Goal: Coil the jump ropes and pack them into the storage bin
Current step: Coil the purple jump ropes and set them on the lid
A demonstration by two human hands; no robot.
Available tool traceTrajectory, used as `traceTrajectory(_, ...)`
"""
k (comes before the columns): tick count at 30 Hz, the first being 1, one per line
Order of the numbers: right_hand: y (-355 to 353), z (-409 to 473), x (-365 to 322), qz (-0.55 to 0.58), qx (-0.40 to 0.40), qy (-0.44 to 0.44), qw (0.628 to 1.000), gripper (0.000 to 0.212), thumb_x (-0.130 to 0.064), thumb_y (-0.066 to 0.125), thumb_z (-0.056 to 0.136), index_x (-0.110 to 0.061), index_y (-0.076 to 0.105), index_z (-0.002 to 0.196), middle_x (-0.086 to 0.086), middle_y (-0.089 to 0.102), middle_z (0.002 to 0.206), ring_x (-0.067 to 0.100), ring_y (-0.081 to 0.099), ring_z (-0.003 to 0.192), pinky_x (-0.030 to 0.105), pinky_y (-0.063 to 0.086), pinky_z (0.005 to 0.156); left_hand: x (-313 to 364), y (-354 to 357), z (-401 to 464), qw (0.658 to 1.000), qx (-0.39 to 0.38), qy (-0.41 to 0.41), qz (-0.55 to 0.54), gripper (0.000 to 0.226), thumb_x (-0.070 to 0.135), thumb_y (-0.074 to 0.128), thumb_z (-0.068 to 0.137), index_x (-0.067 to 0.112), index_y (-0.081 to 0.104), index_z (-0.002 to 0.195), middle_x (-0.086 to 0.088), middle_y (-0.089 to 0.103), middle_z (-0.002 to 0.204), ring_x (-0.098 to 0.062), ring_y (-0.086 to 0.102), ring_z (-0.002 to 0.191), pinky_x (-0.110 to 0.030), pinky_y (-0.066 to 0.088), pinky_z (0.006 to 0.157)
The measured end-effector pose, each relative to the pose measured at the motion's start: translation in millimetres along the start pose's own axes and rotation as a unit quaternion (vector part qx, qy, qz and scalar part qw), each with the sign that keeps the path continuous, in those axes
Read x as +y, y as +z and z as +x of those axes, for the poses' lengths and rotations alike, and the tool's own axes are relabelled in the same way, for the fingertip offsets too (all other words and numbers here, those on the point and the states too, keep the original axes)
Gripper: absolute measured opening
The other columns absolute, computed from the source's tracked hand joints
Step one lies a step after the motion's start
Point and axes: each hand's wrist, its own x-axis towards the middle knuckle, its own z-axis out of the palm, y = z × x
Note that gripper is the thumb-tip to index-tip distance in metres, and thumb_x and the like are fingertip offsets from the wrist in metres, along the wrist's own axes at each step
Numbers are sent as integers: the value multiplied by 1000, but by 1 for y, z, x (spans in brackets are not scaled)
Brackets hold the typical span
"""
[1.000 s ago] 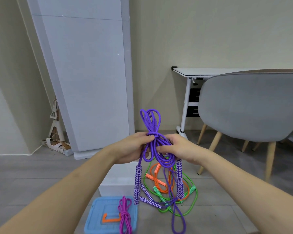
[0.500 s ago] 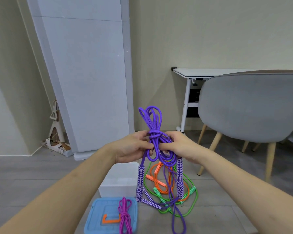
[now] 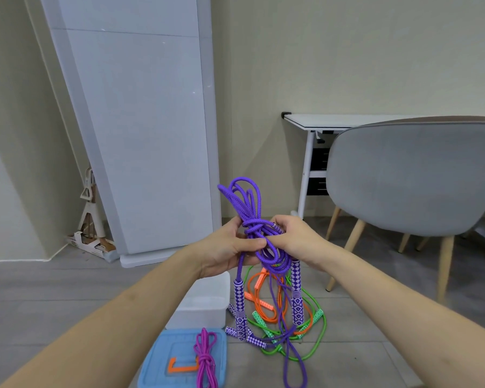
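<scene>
A purple jump rope (image 3: 242,201) is bundled in loops at chest height, with a wrap around its middle. My left hand (image 3: 227,249) pinches the bundle from the left and my right hand (image 3: 294,239) grips it from the right. Its two purple-and-white patterned handles (image 3: 240,306) hang down below my hands. On the floor beneath lie an orange rope (image 3: 259,299), a green rope (image 3: 317,331) and another purple rope (image 3: 291,365), all tangled. The white storage bin (image 3: 207,306) stands on the floor, partly hidden by my left wrist. A coiled magenta rope (image 3: 205,357) lies on the blue lid (image 3: 157,368).
A grey chair (image 3: 412,177) with wooden legs stands to the right, a white desk (image 3: 319,121) behind it. A tall white panel (image 3: 140,130) leans at the back left, with a small stand (image 3: 88,219) beside it. An orange clip lies on the lid.
The purple bundle has risen slightly and its wrap at the middle has tightened; both hands have stayed on it, close together.
</scene>
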Motion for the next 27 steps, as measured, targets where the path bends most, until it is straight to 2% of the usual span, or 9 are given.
traceTrajectory(3, 0, 0, -1, 55, 1, 11, 998, 31, -15, 80, 83, -1, 63, 105, 24, 73, 89, 22, 69, 74, 43, 59, 77, 0, 1, 2, 1000, 11, 10, 11, 51, 6, 73, 89, 19, 51, 133, -13, 66, 93, -16, 57, 68, -22, 48, 54)
traceTrajectory(6, 0, -1, -4, 104, -7, 15, 994, 28, -10, 77, 87, -4, 60, 108, 16, 73, 84, 23, 67, 74, 40, 55, 74, 0, 0, 5, 1000, 22, 12, 13, 42, 8, 73, 90, 14, 54, 127, -6, 58, 82, -11, 45, 59, -21, 39, 50)
traceTrajectory(8, 0, -2, -4, 138, -22, 26, 990, 36, -12, 78, 87, 0, 58, 115, 19, 71, 92, 30, 64, 82, 45, 52, 80, 1, 2, 5, 1000, 10, 15, 16, 42, 9, 72, 90, 13, 54, 127, -5, 58, 82, -11, 43, 59, -21, 36, 50)
traceTrajectory(10, 0, -3, -5, 179, -41, 41, 982, 47, -15, 80, 85, 3, 54, 120, 23, 70, 98, 34, 63, 89, 49, 49, 84, 4, 2, 3, 1000, -9, 18, 20, 45, 7, 73, 90, 13, 53, 130, -6, 59, 84, -12, 44, 62, -23, 35, 52)
traceTrajectory(12, -1, -4, -8, 219, -58, 50, 973, 42, -9, 76, 88, 4, 54, 121, 22, 70, 100, 34, 64, 90, 47, 52, 84, 5, 2, 4, 999, -15, 22, 25, 49, 4, 74, 88, 12, 52, 131, -9, 60, 87, -16, 46, 65, -26, 37, 57)
traceTrajectory(16, -7, -6, -14, 305, -114, 64, 943, 38, -8, 69, 82, -5, 59, 118, 21, 68, 103, 32, 66, 87, 44, 52, 87, 4, 1, 8, 998, 10, 58, 19, 50, -2, 71, 82, 4, 53, 128, -17, 59, 94, -29, 51, 82, -42, 40, 80)
traceTrajectory(20, 0, -8, -19, 218, -109, 49, 969, 47, -7, 79, 86, -5, 54, 126, 15, 74, 103, 28, 71, 89, 42, 56, 85, 3, -2, 9, 997, 22, 72, 13, 49, -8, 69, 87, 3, 50, 130, -15, 68, 100, -23, 69, 83, -31, 56, 74)
traceTrajectory(24, 0, -8, -18, 134, -84, 41, 987, 45, 0, 74, 86, -7, 52, 124, 12, 72, 92, 28, 67, 80, 43, 53, 78, 0, -4, 8, 994, 42, 71, 71, 45, -9, 68, 86, 8, 51, 124, -12, 63, 88, -20, 57, 68, -28, 41, 57)
traceTrajectory(27, 1, -10, -18, 7, -78, 21, 997, 38, -3, 71, 83, -14, 53, 114, 5, 66, 85, 18, 61, 74, 33, 49, 66, -2, -5, 10, 991, 59, 71, 97, 42, -6, 66, 84, 13, 52, 119, -9, 65, 86, -21, 55, 69, -30, 40, 58)
